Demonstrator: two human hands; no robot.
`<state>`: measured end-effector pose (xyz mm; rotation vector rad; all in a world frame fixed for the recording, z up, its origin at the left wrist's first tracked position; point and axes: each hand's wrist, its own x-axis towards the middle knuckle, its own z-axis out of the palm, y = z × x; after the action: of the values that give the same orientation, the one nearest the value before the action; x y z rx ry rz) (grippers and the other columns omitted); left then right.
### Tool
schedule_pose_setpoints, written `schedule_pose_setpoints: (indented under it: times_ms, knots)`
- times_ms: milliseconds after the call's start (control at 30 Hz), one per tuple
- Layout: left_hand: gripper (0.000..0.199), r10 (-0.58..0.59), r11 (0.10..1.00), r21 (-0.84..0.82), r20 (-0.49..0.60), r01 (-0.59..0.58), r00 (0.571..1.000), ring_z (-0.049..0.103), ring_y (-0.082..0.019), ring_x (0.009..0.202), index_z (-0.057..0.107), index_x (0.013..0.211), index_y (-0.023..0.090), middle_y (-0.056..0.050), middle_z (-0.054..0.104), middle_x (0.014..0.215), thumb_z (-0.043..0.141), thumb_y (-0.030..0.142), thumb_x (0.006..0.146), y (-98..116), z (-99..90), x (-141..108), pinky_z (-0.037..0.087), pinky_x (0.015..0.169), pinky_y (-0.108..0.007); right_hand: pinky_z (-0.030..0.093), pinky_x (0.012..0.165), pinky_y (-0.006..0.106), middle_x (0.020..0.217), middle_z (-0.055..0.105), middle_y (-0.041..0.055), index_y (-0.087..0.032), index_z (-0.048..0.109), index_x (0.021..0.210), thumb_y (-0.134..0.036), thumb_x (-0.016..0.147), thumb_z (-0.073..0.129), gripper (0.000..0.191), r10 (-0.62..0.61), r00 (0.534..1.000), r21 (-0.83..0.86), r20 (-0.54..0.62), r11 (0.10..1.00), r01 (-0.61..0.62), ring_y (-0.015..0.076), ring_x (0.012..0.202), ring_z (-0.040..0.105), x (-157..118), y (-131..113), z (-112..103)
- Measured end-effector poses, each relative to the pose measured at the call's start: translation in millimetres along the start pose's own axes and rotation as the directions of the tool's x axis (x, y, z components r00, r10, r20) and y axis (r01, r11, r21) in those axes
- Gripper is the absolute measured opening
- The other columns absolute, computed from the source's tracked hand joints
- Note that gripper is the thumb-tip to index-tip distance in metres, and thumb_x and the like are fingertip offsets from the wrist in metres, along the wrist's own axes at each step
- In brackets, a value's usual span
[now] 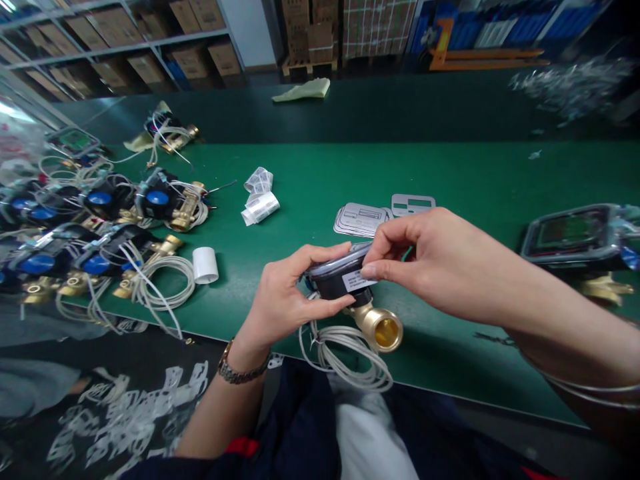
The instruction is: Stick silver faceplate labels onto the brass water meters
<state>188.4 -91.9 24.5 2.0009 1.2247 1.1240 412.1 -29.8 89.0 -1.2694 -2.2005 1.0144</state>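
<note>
**Green worktop [310, 157], storage behind: black unit [330, 288] in left hand [287, 290], label [351, 281] at right fingertips**

Left to right. Back left: metal shelves [193, 39] with cardboard boxes [111, 25]. Floor, lower left: loose white scraps [125, 413]. Left end of worktop: cluster of black units with blue discs [100, 199], brass fittings and pale cables, packed close together. White cylinder [205, 265] just right of the cluster; curled strip of printed white paper [261, 200] farther back.

Left hand, watch [243, 367] on wrist: fingers closed on the left end of the black unit, one digit along the top edge, one along the lower front. The unit is at the near edge of the worktop, in front of the person; can't tell if it bears on the surface. Its brass fitting [367, 319] sits below the housing, open round end toward lower right. Coiled cable [350, 363] hangs just below.

Label lies against the housing's front side. Right hand [425, 257]: thumb and finger together, pinching its right end. Can't tell how much is stuck down.

Behind the hands: stack of grey plates [359, 217], one more plate [413, 203] at its right. Far right: another black unit, clear-topped [570, 237], brass below. Behind it, a heap of clear plastic [575, 83].
</note>
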Motion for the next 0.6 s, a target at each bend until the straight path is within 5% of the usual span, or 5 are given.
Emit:
schedule_pose_setpoints:
  times_ms: [600]
  knots:
    - [0.060, 0.022, 1.000, 0.022, -0.009, -0.021, 1.000, 0.073, -0.018, 0.114, 0.067, 0.132, 0.024, -0.004, 0.074, 0.131, 0.091, 0.036, 0.078, 2.9, 3.2, -1.2, 0.058, 0.102, -0.025, 0.036, 0.050, 0.029, 0.065, 0.069, -0.0026, -0.025, 0.070, 0.067, -0.022, 0.082, 0.080, 0.017, -0.022, 0.998, -0.099, -0.065, 0.995, 0.016, 0.0148, 0.055, 0.059, -13.0, -4.4, 3.9]
